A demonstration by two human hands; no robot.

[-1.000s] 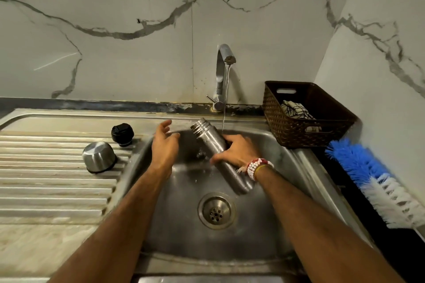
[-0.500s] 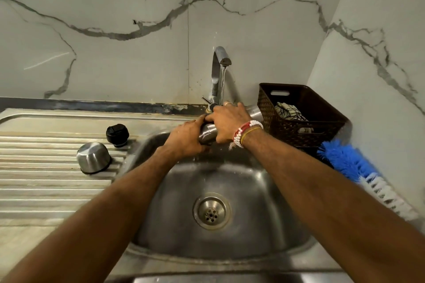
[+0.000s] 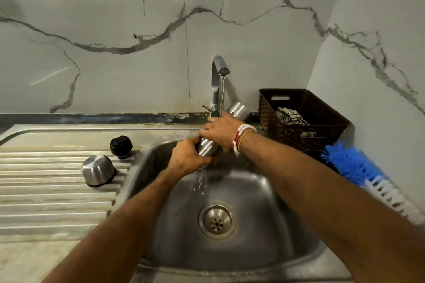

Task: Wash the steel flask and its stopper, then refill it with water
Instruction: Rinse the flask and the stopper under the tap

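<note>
The steel flask [image 3: 238, 110] lies tilted over the back of the sink [image 3: 264, 209], base up to the right, mouth down to the left. My right hand [image 3: 222, 132] grips its middle, under the running tap [image 3: 218, 71]. My left hand [image 3: 187, 158] is wrapped round the lower, mouth end, which is hidden. Water spills down from below my left hand into the basin. The black stopper [image 3: 121, 146] and the steel cup lid [image 3: 98, 170], upside down, stand on the ribbed draining board [image 3: 46, 190] to the left.
A dark woven basket [image 3: 305, 131] with a patterned cloth inside stands right of the tap. A blue and white brush [image 3: 358, 167] lies along the right wall. The drain [image 3: 217, 219] sits mid-basin. The marble wall rises close behind the tap.
The flask went from lying low in the basin, mouth at upper left, to up under the tap with its base raised. My left hand, free before, now holds its lower end.
</note>
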